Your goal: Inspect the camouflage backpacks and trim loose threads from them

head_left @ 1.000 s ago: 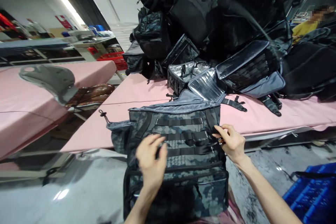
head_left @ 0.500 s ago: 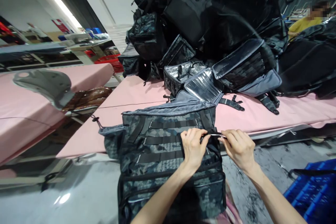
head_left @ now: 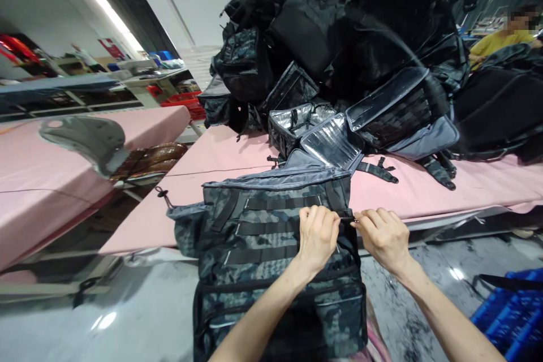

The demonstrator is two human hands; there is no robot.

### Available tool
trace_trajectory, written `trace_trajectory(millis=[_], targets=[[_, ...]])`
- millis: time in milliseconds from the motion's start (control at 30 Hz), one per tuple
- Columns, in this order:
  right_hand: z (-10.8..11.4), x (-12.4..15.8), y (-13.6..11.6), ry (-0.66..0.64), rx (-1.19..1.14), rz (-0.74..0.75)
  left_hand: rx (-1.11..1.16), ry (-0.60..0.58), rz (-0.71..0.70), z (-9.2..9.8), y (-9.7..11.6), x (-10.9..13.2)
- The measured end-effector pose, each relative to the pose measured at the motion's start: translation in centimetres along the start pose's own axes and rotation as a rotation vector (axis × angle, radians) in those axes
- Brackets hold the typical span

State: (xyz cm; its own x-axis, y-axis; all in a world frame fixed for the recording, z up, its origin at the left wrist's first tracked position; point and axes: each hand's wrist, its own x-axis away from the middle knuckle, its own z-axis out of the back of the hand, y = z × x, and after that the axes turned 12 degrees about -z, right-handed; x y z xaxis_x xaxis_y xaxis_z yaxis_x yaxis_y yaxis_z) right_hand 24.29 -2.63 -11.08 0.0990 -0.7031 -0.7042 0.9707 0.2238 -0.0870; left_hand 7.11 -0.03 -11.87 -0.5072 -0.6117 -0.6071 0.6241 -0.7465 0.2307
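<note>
- Camouflage bag [head_left: 271, 271] at 6 o'clock, nearest to the viewer. It lies front side up with rows of black webbing across it. Its far edge rests on the near rim of the pink table [head_left: 445, 189].
- Left hand [head_left: 317, 236] lies on the bag's upper right corner, fingers curled shut and clamped on the fabric at the bag's right edge.
- Right hand [head_left: 384, 236] at 3 o'clock of the left hand, just beside it, fingertips almost meeting. Thumb and fingers are pinched on a small dark tab [head_left: 348, 218] at that same edge. The tab is too small to tell what it is.
- Blue crate [head_left: 511, 317] at 4 o'clock, low on the floor, well apart from the bag.
- Grey glossy floor at 7 o'clock, under the bag's near end.
- Second pink table [head_left: 29, 175] at 9 o'clock, with a grey curved piece [head_left: 85, 137] over its near corner and a brown bundle [head_left: 148, 155] just beside that.
- Open bag with silver lining [head_left: 303, 121] at 12 o'clock of the camouflage bag, on the pink table, lid thrown back toward the viewer.
- Pile of dark bags [head_left: 339, 28] behind it, at 12 to 2 o'clock, stacked high and leaning on one another.
- Person in a yellow top [head_left: 498, 42] at 2 o'clock, far back, partly hidden by the pile.
</note>
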Motion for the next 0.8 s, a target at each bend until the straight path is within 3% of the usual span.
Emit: trace_trajectory(millis=[133,200,300,400,467,533,633,733,800], targets=[[0.1,0.6,0.7,-0.012,-0.196,-0.155,0.339,-0.297,0.069,2.3,-0.9,1.2],[-0.3,0.7,0.4,-0.025,-0.192,-0.137,0.373,-0.344,0.166,2.9,-1.7,1.9],[-1.4,0.3,-1.0,-0.027,-0.077,-0.045,0.334,-0.204,0.319,2.5,-2.8,2.5],[-2.6,-0.5,-2.3,-0.073,-0.130,-0.059,0.351,-0.160,0.336,1.3,-3.3,2.9],[-3.2,-1.2,-2.5,-0.171,-0.424,-0.226,0.340,-0.172,0.324,0.9,-3.4,3.3],[-3.6,-2.1,-2.0,-0.286,-0.886,-0.530,0.330,-0.170,0.319,0.9,-3.4,3.5],[-3.7,-3.5,-0.7,-0.351,-1.329,-0.878,0.384,-0.082,0.304,1.5,-3.5,2.9],[-3.4,-4.4,0.0,-0.364,-1.425,-0.953,0.442,0.124,0.251,2.2,-3.4,0.7],[-3.1,-4.7,-0.1,-0.402,-1.481,-0.977,0.472,0.193,0.147,2.3,-3.1,-1.3]])
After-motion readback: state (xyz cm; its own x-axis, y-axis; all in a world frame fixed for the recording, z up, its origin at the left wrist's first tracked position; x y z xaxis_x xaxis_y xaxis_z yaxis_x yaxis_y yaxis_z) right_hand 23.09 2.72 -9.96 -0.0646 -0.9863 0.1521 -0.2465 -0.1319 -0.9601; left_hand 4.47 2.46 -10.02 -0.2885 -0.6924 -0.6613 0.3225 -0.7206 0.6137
